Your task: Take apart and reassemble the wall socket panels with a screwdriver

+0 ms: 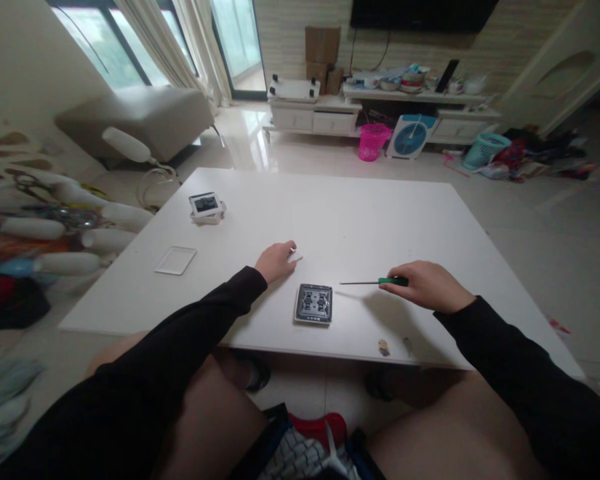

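My right hand (423,285) is closed round the green handle of a screwdriver (363,283), its metal shaft pointing left above the table. Between the fingers of my left hand (277,262) is a small white piece (296,256), too small to identify. Just below and between the hands lies a square wall-switch module (314,305), its dark inner side facing up in a pale frame. The screwdriver's tip is to the right of the module, apart from it.
On the white table (330,207) are a stack of similar square switch parts (206,207) at the far left and a clear square frame (176,261) nearer. A small yellow sticker (383,347) is by the front edge. A grey bench (140,117) stands beyond.
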Demonstrator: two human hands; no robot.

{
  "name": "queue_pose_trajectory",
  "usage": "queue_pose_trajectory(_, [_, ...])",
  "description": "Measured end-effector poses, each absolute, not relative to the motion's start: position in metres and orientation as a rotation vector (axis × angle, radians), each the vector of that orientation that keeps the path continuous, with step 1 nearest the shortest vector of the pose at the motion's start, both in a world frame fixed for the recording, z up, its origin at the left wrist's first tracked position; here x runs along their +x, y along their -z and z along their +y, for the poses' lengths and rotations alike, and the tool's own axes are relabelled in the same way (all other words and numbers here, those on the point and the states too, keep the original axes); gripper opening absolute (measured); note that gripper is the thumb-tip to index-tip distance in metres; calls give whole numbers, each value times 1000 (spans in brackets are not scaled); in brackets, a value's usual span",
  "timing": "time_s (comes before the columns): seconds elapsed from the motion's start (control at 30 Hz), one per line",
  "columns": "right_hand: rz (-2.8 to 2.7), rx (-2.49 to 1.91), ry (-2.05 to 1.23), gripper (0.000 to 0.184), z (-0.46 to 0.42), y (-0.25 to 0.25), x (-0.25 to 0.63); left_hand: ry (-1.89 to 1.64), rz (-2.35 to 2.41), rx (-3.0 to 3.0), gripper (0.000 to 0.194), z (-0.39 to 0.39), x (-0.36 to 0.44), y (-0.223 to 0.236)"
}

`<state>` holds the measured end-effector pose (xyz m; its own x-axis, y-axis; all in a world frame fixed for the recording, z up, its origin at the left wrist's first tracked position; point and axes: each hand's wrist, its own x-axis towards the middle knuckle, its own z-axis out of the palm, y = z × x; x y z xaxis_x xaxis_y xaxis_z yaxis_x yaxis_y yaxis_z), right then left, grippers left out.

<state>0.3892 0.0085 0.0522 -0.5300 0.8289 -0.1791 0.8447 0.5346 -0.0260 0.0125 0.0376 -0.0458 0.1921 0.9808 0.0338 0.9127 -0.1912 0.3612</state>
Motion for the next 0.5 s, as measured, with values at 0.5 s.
queue_pose_trajectory(0.5, [2641, 1440, 158, 44, 9, -50, 391, -296, 1898, 2236, 28, 27, 20, 42])
